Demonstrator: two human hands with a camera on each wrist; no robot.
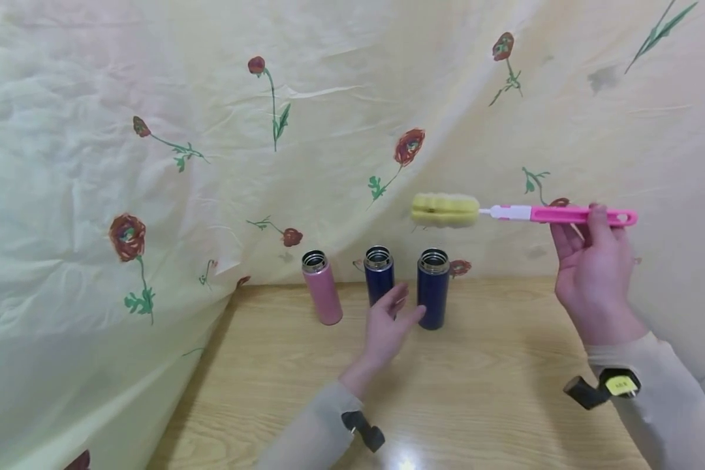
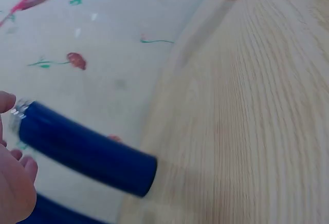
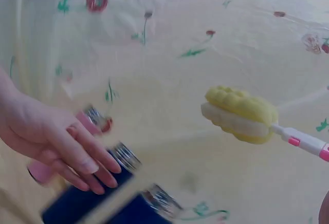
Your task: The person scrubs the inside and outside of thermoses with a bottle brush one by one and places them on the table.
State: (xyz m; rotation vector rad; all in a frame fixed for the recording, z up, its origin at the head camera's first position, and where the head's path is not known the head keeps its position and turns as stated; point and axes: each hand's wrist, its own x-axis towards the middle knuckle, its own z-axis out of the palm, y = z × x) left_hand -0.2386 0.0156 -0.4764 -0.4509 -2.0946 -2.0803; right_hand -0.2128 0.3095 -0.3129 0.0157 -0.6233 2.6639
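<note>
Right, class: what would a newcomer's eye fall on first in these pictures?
Probably the sponge-headed bottle brush, its pink handle held up in the right grip, in front of the flowered cloth. Next, standing lidless on the wooden table: a pink flask at left and two navy flasks, the left grip nearby.

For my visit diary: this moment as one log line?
right hand: holds sponge brush; left hand: empty, near blue bottles; pink bottle: uncapped
</note>
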